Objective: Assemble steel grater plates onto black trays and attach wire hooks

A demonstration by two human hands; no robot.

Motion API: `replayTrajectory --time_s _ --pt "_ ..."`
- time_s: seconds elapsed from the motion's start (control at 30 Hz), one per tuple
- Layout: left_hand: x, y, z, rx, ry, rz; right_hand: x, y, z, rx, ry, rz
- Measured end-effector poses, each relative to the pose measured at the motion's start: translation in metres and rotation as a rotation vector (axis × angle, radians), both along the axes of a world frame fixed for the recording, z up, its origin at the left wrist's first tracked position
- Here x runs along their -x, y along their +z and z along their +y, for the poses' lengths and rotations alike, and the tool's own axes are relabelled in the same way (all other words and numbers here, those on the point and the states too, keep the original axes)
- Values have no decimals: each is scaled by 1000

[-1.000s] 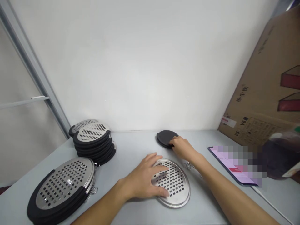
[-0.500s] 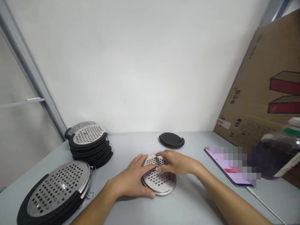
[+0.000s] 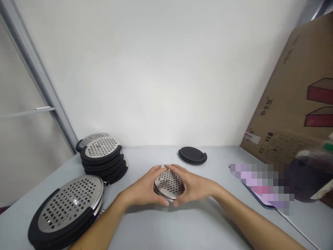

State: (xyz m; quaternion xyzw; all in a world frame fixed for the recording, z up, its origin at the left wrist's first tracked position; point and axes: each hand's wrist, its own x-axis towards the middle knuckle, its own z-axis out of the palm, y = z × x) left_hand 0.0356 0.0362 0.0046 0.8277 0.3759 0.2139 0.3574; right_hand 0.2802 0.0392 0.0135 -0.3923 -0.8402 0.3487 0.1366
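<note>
A round, silvery metal disc full of small holes (image 3: 169, 183) is on the table in front of me, its rim mostly covered by my fingers. My left hand (image 3: 147, 189) curves round its left side, thumb at the near edge and fingers at the far edge. From the right, my right hand (image 3: 195, 185) grips the same disc in a mirrored way. The fingertips and thumbs of both hands nearly meet. Beyond them lies a flat black round piece (image 3: 192, 155) with a raised, partly broken rim.
At left are a near stack of perforated discs in black rims (image 3: 70, 205) and a taller stack (image 3: 102, 156) behind it. A phone (image 3: 257, 194) with a white cable, a jar of dark contents (image 3: 307, 177) and a cardboard box (image 3: 288, 90) stand at right.
My right hand has moved from the top of the disc to its right side. My left fingers have shifted off its face to the edge. The disc sits slightly farther back.
</note>
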Motion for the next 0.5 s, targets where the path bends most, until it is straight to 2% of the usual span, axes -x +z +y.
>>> replayTrajectory --time_s 0.07,0.23,0.4,0.5 --pt "-1 6 0 32 44 -65 -2 6 2 54 3 113" --pt "-3 12 1 128 96 -341 -7 15 5 334 -81 267" --pt "-7 -7 9 208 185 -514 -10 15 7 403 -103 342" --pt "-9 -19 16 234 203 -619 -9 18 6 359 -68 384"
